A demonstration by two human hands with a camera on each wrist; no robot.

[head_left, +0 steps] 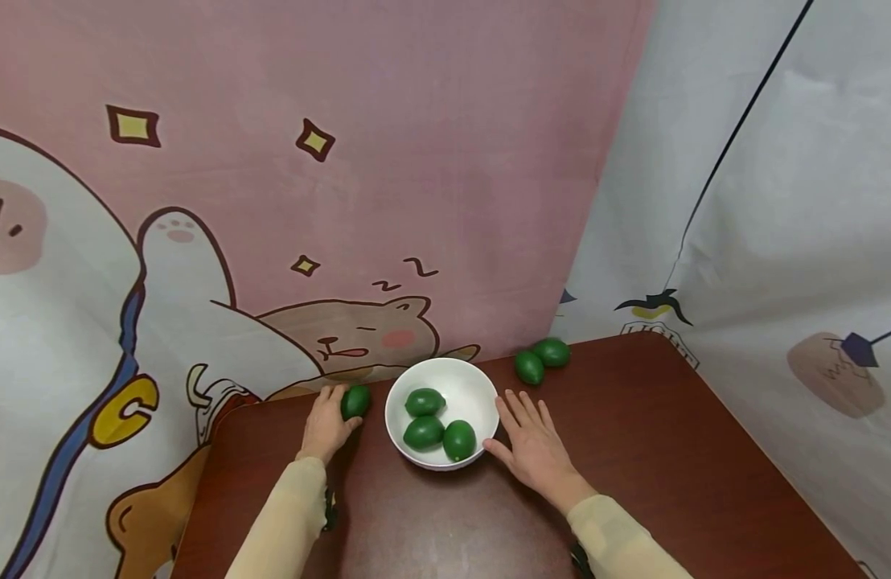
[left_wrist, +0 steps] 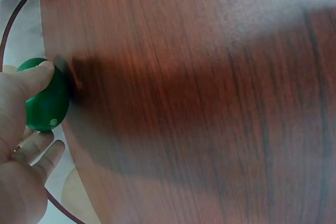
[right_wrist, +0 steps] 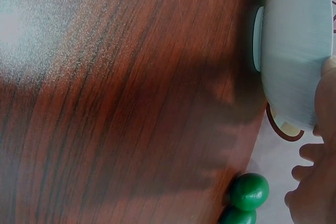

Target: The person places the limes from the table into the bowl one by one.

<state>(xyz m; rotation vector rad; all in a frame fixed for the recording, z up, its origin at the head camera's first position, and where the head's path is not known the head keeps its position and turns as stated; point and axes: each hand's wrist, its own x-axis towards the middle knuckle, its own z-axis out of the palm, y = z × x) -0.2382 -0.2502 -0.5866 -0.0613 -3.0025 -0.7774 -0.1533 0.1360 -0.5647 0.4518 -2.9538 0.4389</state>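
My left hand (head_left: 326,424) grips a green lime (head_left: 355,402) at the table's far edge, left of the bowl. In the left wrist view the thumb lies across that lime (left_wrist: 48,100), with fingers behind it. A white bowl (head_left: 478,394) in the middle holds limes: one at the upper left (head_left: 424,401), one below it (head_left: 423,433) and one at the lower right (head_left: 459,441). My right hand (head_left: 538,452) is spread beside the bowl, its thumb and fingertips right at the right rim. From the right wrist, the bowl's outer wall (right_wrist: 296,45) shows beside that hand.
Two more limes, a nearer one (head_left: 529,367) and a farther one (head_left: 552,352), lie together by the back edge, right of the bowl. The brown wooden table (head_left: 670,450) meets a cartoon-printed cloth (head_left: 445,177) behind it. A pale cloth (head_left: 800,241) hangs on the right.
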